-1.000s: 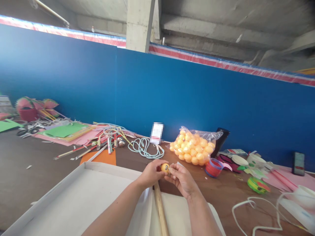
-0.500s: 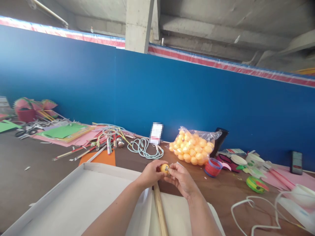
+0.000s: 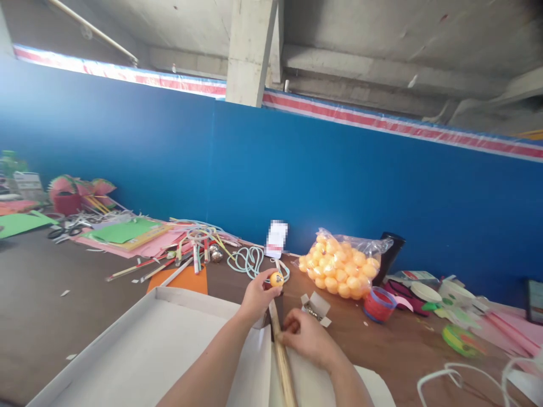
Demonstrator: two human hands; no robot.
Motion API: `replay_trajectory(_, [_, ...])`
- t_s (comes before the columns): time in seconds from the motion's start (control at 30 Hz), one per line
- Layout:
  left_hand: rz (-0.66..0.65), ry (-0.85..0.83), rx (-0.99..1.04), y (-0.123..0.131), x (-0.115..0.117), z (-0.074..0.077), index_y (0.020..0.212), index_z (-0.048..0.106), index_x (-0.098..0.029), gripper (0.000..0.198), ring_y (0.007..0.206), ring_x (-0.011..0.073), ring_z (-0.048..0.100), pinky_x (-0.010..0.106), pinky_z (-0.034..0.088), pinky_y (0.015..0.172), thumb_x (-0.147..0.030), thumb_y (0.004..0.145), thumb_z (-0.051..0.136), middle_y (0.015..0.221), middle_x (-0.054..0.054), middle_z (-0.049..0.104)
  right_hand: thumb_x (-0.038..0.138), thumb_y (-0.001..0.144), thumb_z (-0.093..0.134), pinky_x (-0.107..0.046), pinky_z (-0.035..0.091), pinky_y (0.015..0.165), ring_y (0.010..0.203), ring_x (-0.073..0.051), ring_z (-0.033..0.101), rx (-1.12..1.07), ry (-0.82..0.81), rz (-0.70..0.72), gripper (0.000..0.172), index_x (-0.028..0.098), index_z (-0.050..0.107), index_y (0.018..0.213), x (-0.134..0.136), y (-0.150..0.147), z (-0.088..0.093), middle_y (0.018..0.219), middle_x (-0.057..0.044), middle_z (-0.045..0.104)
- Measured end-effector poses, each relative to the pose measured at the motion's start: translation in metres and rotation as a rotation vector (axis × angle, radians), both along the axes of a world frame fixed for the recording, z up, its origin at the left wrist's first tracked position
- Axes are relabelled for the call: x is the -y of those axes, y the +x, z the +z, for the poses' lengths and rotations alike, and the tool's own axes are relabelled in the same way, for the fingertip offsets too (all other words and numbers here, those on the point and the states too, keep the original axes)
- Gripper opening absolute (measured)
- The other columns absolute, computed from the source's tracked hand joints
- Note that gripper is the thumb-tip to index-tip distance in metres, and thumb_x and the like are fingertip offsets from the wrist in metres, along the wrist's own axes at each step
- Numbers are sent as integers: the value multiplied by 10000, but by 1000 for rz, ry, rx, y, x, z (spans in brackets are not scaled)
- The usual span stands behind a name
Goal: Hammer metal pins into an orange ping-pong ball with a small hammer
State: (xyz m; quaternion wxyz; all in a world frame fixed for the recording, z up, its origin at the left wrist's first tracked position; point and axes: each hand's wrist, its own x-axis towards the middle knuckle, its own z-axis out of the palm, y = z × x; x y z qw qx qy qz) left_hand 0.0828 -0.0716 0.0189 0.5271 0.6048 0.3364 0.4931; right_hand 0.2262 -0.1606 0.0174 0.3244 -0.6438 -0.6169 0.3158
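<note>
Between thumb and fingers, my left hand (image 3: 259, 294) pinches an orange ping-pong ball (image 3: 276, 279) with a small metal piece on its near face. Lower and to the right, my right hand (image 3: 306, 334) has its fingers curled, their tips at a wooden stick (image 3: 283, 370). The grip on the stick is partly hidden by the hand. Just behind my right hand stands an opened small white box (image 3: 321, 305) with small metal pieces inside. A shallow white tray (image 3: 186, 295) lies under my left forearm.
A clear bag of orange balls (image 3: 339, 265) stands against the blue partition (image 3: 322, 175). Right of it are a red tape roll (image 3: 379, 305) and a green tape measure (image 3: 460, 341). Blue cord (image 3: 246, 263), coloured paper (image 3: 123, 230) and scissors (image 3: 70, 230) lie leftward.
My right hand has left the ball and moved down to the wooden stick, uncovering the small white box. My left hand still holds the ball, now slightly higher. The view has shifted a little.
</note>
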Motion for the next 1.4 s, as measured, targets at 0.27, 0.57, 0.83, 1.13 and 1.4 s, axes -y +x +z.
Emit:
replay_trajectory(0.27, [140, 37, 22, 0, -8, -10, 1107, 558, -204, 449, 725, 130, 585, 256, 469, 709, -193, 664, 623, 871, 22, 645, 315, 599, 647, -246, 271, 503, 591, -161, 562, 395, 51, -63, 207, 223, 604, 779, 5, -21, -4, 671, -8, 660])
replay_trajectory(0.57, [273, -14, 35, -4, -12, -7, 1099, 525, -208, 410, 685, 104, 570, 254, 494, 685, -236, 698, 601, 973, 34, 591, 216, 659, 526, -231, 387, 424, 473, -143, 554, -169, 18, -243, 63, 204, 533, 721, -10, -21, -4, 564, 6, 596])
replay_trajectory(0.83, [346, -66, 28, -4, -14, -10, 1090, 525, -197, 399, 715, 115, 553, 242, 507, 626, -251, 703, 604, 1028, 65, 556, 339, 766, 516, -178, 345, 278, 410, -99, 502, -456, 254, -225, 315, 231, 474, 1058, 2, -26, 15, 753, -11, 601])
replay_trajectory(1.13, [406, -82, 34, -3, -18, -12, 1049, 554, -184, 374, 658, 107, 554, 243, 508, 603, -205, 682, 620, 986, 69, 573, 305, 776, 497, -211, 457, 384, 499, -115, 558, -348, 345, -150, 390, 195, 522, 1149, 7, -34, 17, 950, -88, 630])
replay_trajectory(1.4, [428, -67, 1, -4, -18, -13, 1052, 563, -186, 374, 651, 109, 561, 245, 495, 617, -193, 682, 616, 970, 66, 592, 305, 791, 483, -224, 462, 397, 534, -137, 582, -297, 331, -156, 416, 202, 500, 1195, 8, -35, 18, 988, -95, 637])
